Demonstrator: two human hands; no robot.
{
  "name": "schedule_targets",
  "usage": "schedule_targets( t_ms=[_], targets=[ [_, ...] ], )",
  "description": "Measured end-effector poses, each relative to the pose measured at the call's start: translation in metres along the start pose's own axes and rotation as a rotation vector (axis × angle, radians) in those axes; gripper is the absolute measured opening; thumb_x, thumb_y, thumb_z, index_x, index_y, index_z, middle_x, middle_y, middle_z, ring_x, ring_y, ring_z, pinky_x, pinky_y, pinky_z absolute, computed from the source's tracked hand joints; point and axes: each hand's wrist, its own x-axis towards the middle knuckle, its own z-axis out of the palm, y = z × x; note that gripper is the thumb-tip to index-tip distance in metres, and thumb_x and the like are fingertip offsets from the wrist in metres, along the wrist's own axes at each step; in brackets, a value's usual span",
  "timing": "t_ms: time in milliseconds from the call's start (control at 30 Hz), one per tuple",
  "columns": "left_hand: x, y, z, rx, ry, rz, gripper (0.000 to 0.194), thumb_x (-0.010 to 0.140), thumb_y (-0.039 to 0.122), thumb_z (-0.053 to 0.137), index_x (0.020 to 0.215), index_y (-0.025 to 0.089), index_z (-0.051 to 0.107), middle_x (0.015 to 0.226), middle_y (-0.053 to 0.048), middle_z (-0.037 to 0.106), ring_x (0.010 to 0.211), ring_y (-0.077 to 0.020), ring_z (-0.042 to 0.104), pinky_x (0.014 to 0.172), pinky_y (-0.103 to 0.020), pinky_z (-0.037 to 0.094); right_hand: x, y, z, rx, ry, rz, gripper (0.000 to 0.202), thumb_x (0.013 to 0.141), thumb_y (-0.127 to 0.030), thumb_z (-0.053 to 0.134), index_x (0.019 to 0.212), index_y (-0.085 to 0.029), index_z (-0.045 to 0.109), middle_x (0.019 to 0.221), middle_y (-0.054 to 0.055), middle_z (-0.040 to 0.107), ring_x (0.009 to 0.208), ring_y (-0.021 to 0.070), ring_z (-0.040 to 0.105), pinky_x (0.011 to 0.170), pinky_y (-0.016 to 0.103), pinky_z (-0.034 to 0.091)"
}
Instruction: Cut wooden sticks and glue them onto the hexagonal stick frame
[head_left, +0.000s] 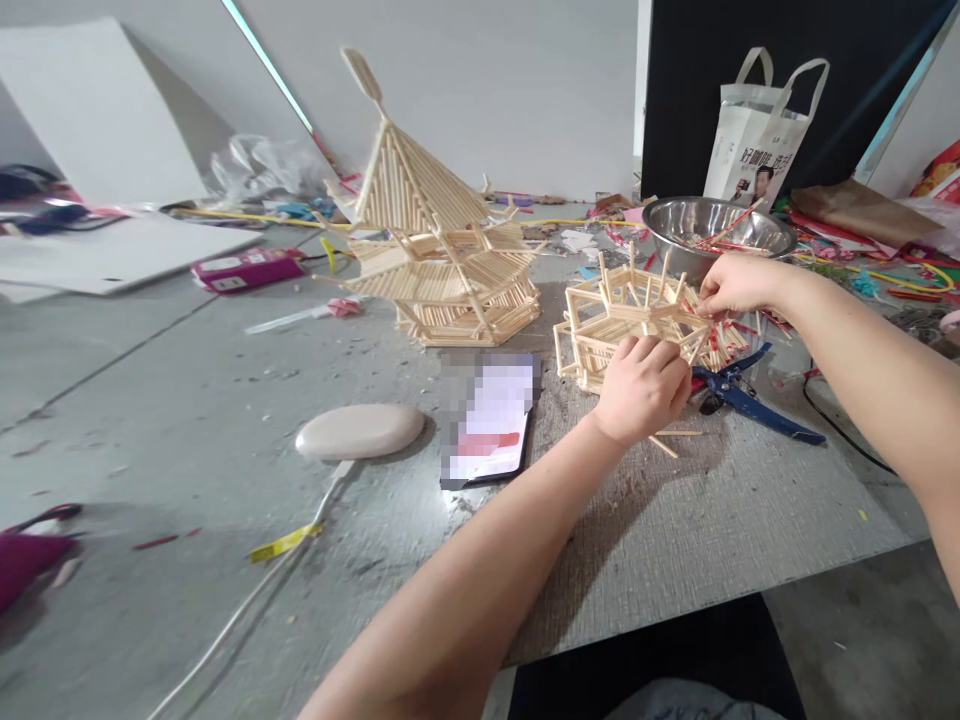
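A low frame of pale wooden sticks (600, 335) stands on the grey board, with upright sticks around its top. My left hand (646, 388) is closed at the frame's near right side; what its fingers hold, if anything, is hidden. At the frame's right edge my right hand (731, 285) has its fingers pinched together, and whatever is between them is too small to make out. Red-tipped sticks (727, 345) lie beneath and beside it. Blue-handled pliers (750, 400) rest just right of my left hand.
A taller stick pagoda (450, 260) stands left of the frame. Nearer are a phone (491, 420) and a white oval device (361, 431) with a cable. Behind my right hand are a metal bowl (675, 250) and a white bag (750, 145).
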Motion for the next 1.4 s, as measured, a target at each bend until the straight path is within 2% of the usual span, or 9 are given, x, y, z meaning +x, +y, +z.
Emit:
schedule_targets(
  t_ms=[333,533,600,667,733,833,967,1200,1400],
  targets=[
    [0.001,0.000,0.000,0.002,0.017,0.012,0.025,0.086,0.023,0.044,0.066,0.017,0.057,0.074,-0.004,0.063,0.069,-0.0157,0.049,0.063,-0.032,0.035,-0.005,-0.004,0.003,0.003,0.064,0.006,0.013,0.069,-0.019,0.060,0.074,-0.014,0.071,0.067,0.002,0.066,0.061,0.0115,0.054,0.057,0.022,0.038],
    [0.001,-0.003,-0.001,-0.042,-0.010,-0.001,0.026,0.087,0.022,0.041,0.067,0.017,0.058,0.075,-0.004,0.064,0.070,-0.0154,0.051,0.064,-0.031,0.037,-0.037,0.014,0.037,0.306,0.520,0.094,0.028,0.079,-0.033,0.051,0.085,-0.014,0.071,0.069,0.004,0.067,0.063,0.0135,0.057,0.063,0.026,0.040],
    [0.002,-0.004,-0.001,-0.063,-0.018,-0.014,0.026,0.087,0.022,0.041,0.067,0.017,0.058,0.073,-0.004,0.064,0.069,-0.0152,0.050,0.064,-0.031,0.037,-0.055,0.012,0.057,0.388,0.552,0.081,0.029,0.079,-0.038,0.052,0.085,-0.016,0.070,0.068,0.004,0.067,0.062,0.0140,0.056,0.061,0.026,0.039],
    [0.004,-0.005,-0.003,-0.079,-0.012,-0.033,0.025,0.086,0.021,0.042,0.067,0.018,0.057,0.072,-0.004,0.064,0.069,-0.0153,0.050,0.064,-0.031,0.038,-0.071,0.003,0.078,0.432,0.457,-0.003,0.028,0.078,-0.040,0.053,0.081,-0.017,0.069,0.071,0.004,0.067,0.063,0.0140,0.057,0.061,0.026,0.039],
    [0.007,-0.005,-0.006,-0.086,0.015,-0.049,0.024,0.085,0.021,0.043,0.067,0.018,0.057,0.072,-0.004,0.065,0.072,-0.0159,0.051,0.067,-0.032,0.039,-0.082,-0.011,0.095,0.428,0.276,-0.107,0.025,0.080,-0.037,0.052,0.078,-0.019,0.067,0.073,0.003,0.068,0.065,0.0134,0.058,0.061,0.024,0.038],
    [0.012,-0.004,-0.013,-0.080,0.078,-0.063,0.021,0.084,0.020,0.045,0.069,0.018,0.058,0.076,-0.004,0.066,0.074,-0.0162,0.051,0.069,-0.032,0.041,-0.088,-0.032,0.110,0.314,0.071,-0.145,0.020,0.080,-0.031,0.050,0.076,-0.020,0.065,0.076,0.003,0.068,0.070,0.0140,0.059,0.063,0.024,0.036],
    [0.014,0.000,-0.024,-0.079,0.092,-0.040,0.021,0.086,0.019,0.042,0.074,0.016,0.059,0.075,-0.005,0.064,0.068,-0.0133,0.053,0.062,-0.027,0.044,-0.091,-0.050,0.119,0.261,0.000,-0.151,0.024,0.082,-0.036,0.047,0.076,-0.019,0.063,0.081,0.004,0.068,0.075,0.0155,0.059,0.063,0.024,0.034],
    [-0.009,0.015,-0.024,-0.181,-0.100,-0.080,0.023,0.086,0.020,0.040,0.076,0.015,0.061,0.073,-0.004,0.062,0.060,-0.0093,0.056,0.048,-0.020,0.040,-0.092,-0.055,0.135,0.153,-0.027,-0.159,0.023,0.082,-0.031,0.043,0.075,-0.020,0.062,0.083,0.008,0.068,0.075,0.0191,0.062,0.060,0.027,0.034],
    [-0.029,0.027,-0.016,-0.214,-0.398,-0.145,0.024,0.084,0.021,0.043,0.074,0.016,0.063,0.073,-0.004,0.064,0.061,-0.0114,0.058,0.048,-0.021,0.040,-0.090,-0.035,0.130,0.255,-0.084,-0.246,0.012,0.074,-0.025,0.049,0.070,-0.018,0.058,0.069,0.006,0.064,0.067,0.0184,0.061,0.056,0.025,0.036]
  ],
)
